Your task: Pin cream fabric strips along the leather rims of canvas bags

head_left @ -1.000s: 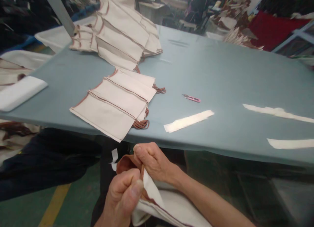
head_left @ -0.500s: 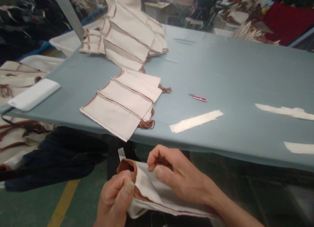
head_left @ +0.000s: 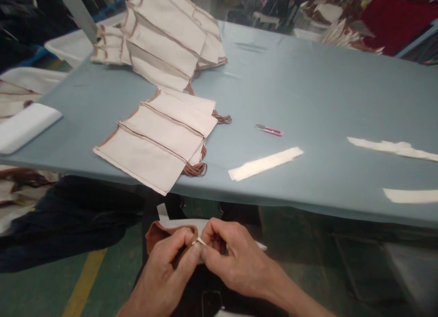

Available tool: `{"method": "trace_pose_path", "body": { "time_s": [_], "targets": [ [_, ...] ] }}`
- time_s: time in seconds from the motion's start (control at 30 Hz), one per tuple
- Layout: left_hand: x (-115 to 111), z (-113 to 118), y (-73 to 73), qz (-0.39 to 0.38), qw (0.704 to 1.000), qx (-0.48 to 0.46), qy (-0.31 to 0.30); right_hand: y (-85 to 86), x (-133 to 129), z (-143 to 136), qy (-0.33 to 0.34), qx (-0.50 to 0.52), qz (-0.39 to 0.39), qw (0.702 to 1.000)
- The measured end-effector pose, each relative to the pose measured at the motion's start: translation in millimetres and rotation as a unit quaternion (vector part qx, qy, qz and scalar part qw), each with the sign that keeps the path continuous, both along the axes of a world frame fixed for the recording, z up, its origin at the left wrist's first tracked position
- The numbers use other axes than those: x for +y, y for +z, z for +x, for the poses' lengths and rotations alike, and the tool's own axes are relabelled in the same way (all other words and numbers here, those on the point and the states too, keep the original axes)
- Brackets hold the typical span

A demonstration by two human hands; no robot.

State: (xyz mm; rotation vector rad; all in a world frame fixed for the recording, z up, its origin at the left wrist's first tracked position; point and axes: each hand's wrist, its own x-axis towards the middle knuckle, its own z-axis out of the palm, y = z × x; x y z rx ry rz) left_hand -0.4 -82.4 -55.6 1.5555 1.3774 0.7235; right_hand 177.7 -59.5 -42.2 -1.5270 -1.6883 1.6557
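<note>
A cream fabric piece with a brown edge is held below the table's front edge, over my lap. My left hand pinches its brown-trimmed opening between thumb and fingers. Close against it, my right hand is closed on the same piece, and a small pale fold shows between the two thumbs. A white tab sticks up behind the brown edge. The lower part of the fabric is hidden by my hands.
On the blue-green table lie stitched cream pieces with brown cords, a larger stack, pink-handled snips, pale strips and a white object. A person's dark-clothed leg is at left.
My right hand has moved down and left to meet my left hand and has closed on the fabric. The held piece has turned and bunched. The view has shifted slightly.
</note>
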Motion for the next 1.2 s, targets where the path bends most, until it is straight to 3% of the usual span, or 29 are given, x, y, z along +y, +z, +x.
{"method": "trace_pose_path", "body": {
  "time_s": [0.1,0.3,0.37,0.43,0.53,0.63,0.7,0.87,1.0,1.2],
  "targets": [
    [-2.6,1.8,-5.3,0.026,0.999,0.039,0.014,-7.3,-5.1,-5.0,-0.031,0.009,-0.015,0.999],
    [-2.6,7.7,-20.3,0.067,0.993,0.073,0.058,-21.4,-33.2,-5.3,-0.150,0.152,-0.070,0.975],
    [1.4,7.2,-25.3,0.074,0.993,0.075,0.054,-26.5,-43.1,-0.9,-0.161,0.159,-0.080,0.971],
    [6.7,6.1,-29.4,0.090,0.992,0.079,0.047,-31.5,-45.3,6.8,-0.168,0.125,-0.041,0.977],
    [15.4,7.2,-32.6,0.125,0.987,0.087,0.049,-35.3,-26.4,25.2,-0.185,-0.011,0.120,0.975],
    [23.4,15.7,-33.3,0.165,0.983,0.068,0.035,-34.3,12.1,44.3,-0.190,-0.177,0.260,0.930],
    [27.4,24.4,-33.9,0.170,0.984,0.049,0.016,-34.5,38.5,51.1,-0.158,-0.260,0.302,0.903],
    [35.1,39.8,-36.3,0.153,0.987,0.030,-0.030,-48.8,76.1,47.0,-0.120,-0.322,0.290,0.893],
    [42.3,39.8,-36.5,0.174,0.984,0.040,-0.030,-56.5,79.1,47.0,-0.147,-0.301,0.272,0.902],
    [56.8,39.7,-38.4,0.191,0.979,0.065,0.007,-50.8,84.1,67.4,-0.187,-0.200,0.197,0.941]
  ]
}}
